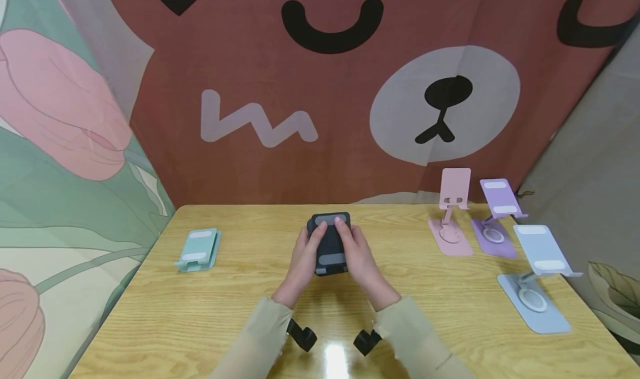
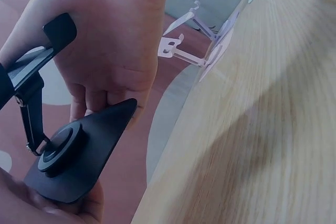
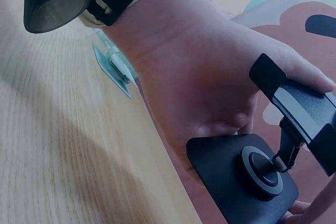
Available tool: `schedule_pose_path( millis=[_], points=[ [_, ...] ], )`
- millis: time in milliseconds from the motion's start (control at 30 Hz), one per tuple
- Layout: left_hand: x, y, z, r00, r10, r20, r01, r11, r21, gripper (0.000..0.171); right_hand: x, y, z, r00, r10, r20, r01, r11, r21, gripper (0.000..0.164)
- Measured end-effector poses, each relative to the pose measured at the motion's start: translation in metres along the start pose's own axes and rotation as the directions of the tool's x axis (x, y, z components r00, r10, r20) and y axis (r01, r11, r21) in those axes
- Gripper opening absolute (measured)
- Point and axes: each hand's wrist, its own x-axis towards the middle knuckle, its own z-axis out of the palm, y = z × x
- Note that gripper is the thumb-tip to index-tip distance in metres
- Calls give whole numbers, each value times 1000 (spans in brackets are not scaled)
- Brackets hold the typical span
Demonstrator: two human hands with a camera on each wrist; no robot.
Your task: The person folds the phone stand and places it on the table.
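A black folding phone stand point(image 1: 331, 243) is held up over the table between both hands. My left hand point(image 1: 301, 257) grips its left side and my right hand point(image 1: 363, 257) grips the right. Both thumbs lie on the upper part of its plate, which has two grey pads. From the wrist views, the stand's base point(image 3: 220, 163) is spread apart from the plate, with a jointed arm point(image 2: 32, 111) between them and a round ring at the joint. Fingers curl at the base's edges, partly hidden behind it.
On the wooden table point(image 1: 240, 307), a folded teal stand point(image 1: 196, 252) lies at the left. Unfolded pink point(image 1: 455, 187), purple point(image 1: 500, 198) and light blue point(image 1: 542, 251) stands are at the right. A curtain with a bear print point(image 1: 250, 173) hangs behind the table.
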Motion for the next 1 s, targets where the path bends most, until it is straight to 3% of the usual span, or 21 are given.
schedule_pose_path(
  millis=[300, 1000],
  points=[
    [-1, -2, 2, 999, 23, -50, -21, 999, 37, 70, -1, 2, 0, 1000, 4, -16, -4, 1000, -6, 83],
    [-1, -5, 5, 992, 117, -47, -117, 993, 1, 55, -2, 1, 0, 997, -43, -62, 43, 999, -3, 71]
  ],
)
